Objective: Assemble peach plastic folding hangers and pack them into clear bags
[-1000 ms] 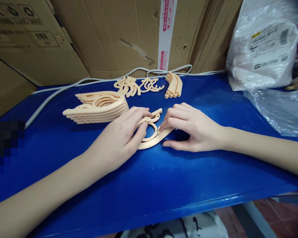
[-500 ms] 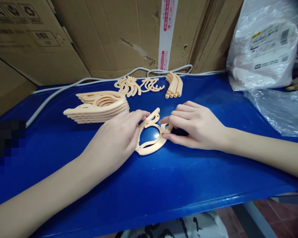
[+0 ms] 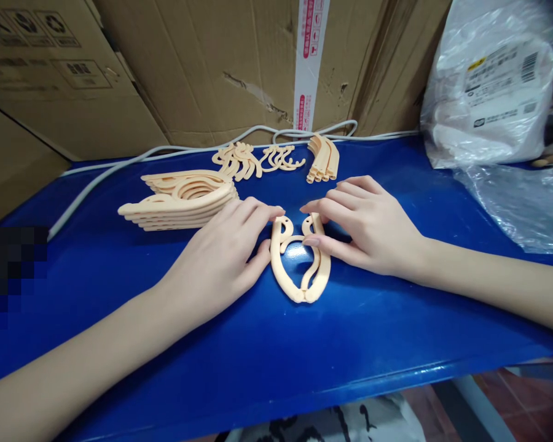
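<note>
A cream plastic folding hanger [image 3: 321,283] lies on the blue table with its two arms folded up side by side, the joint nearest me and the curved hook between the arms. On its left arm my left hand [image 3: 225,245] has fingertips at the upper end and the thumb along the outer side. My right hand [image 3: 368,230] grips the right arm, thumb on top and fingers over the far end. Left of them sits a stack of folded hangers [image 3: 179,205]. Behind lie loose hooks [image 3: 239,161] and a bundle of curved arm pieces [image 3: 322,158].
Cardboard boxes [image 3: 230,67] stand along the back of the blue table [image 3: 258,362]. A white cable [image 3: 166,147] runs in front of them. Clear plastic wrap and a white labelled package [image 3: 493,104] sit at the right back.
The hanger has turned from lying slantwise to having its joint point toward me, and it has shifted slightly right. My left hand has moved to the upper end of its left arm.
</note>
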Tool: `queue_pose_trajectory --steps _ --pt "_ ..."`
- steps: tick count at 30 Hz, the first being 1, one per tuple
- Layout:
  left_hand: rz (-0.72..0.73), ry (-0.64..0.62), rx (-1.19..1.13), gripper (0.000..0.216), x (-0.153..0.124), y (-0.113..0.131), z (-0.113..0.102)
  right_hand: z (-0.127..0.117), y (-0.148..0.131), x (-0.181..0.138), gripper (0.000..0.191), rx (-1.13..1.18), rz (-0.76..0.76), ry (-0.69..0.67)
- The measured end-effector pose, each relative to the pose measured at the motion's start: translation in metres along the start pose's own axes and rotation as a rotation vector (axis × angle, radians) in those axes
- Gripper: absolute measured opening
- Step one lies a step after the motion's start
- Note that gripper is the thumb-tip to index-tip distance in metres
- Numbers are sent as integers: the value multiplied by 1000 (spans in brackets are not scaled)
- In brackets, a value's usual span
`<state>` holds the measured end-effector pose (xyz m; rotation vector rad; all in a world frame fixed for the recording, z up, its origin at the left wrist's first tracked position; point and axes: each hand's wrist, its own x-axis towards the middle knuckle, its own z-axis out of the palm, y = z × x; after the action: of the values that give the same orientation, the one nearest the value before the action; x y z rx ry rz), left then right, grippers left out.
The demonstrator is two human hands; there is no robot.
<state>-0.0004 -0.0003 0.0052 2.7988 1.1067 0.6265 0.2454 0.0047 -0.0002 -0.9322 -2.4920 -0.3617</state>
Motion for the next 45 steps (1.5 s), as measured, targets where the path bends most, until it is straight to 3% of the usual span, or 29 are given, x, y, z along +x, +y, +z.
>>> queue_pose_trajectory --steps 4,9,13,16,25,33,39,45 --pt "38 -13 -16 38 -1 2 1 0 2 0 54 94 18 -11" --pt "22 -25 -64 55 -3 5 4 3 10 1 49 412 -37 -118" --pt "-4 -47 -76 65 -5 5 5 5 11 1 62 500 -89 -176" --pt "-20 -51 -26 69 -4 4 4 6 10 1 69 454 -53 -154" --pt "-31 -37 169 96 -1 4 3 5 13 3 47 533 174 -79" --pt "15 -31 136 83 0 2 5 4 11 5 44 531 158 -64" --pt "46 18 189 74 0 4 -2 6 13 5 42 496 311 14" --pt "45 99 336 63 2 8 -19 0 13 9 35 822 510 -14"
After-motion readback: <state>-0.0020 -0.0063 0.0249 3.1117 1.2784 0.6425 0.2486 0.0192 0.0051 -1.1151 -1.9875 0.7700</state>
